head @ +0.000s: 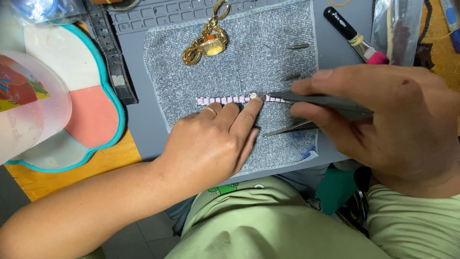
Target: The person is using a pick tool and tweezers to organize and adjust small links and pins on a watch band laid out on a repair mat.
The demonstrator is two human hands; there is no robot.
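Below, on a nubby grey cloth (268, 57), the left hand (211, 144) lies flat with fingers loosely spread, its forefinger tip pressing a pale pink, segmented watch band (225, 100). Just beside that fingertip, the right hand (388, 120) pinches slim grey metal tweezers (316, 100), their tip touching the band. Beyond the fingers lies a gold chain watch (206, 45).

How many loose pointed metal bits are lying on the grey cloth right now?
2: one metal bit near the grey cloth's upper right edge, another lower, just above the right hand. More may be hidden under the hands.
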